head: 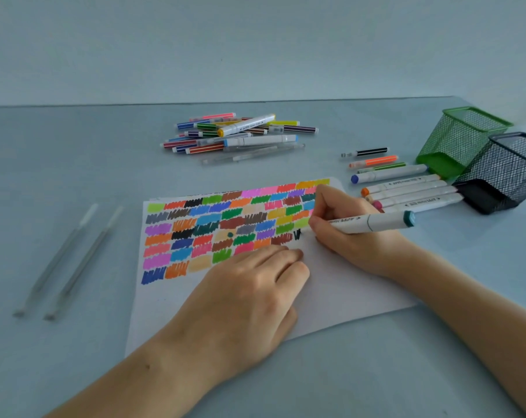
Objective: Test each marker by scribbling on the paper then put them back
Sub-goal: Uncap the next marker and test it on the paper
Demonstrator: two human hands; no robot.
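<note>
Right hand [350, 233] has the marker [373, 222] pinched low on the barrel, fingers curled round it, tip down on the paper [340, 285] beside a small dark scribble [297, 235] at the end of a colour row. It's a chunky white-barrelled marker with black print along its side and a teal cap on the raised rear end, lying at a shallow slant toward the right. The nib itself is tucked behind the fingers, so its colour is hard to call, probably dark green. Left hand [255, 294] lies flat, fingers together and fairly straight, pressing the sheet down just under the scribbled blocks. The paper's upper half is packed with rows of bright swatches. More white markers [406, 191] lie side by side on the right, just in front of the green mesh cup [457, 140] and black mesh cup [502, 173], both tipped over. A loose pile of thin pens [237, 134] sits farther back on the table [74, 164].
</note>
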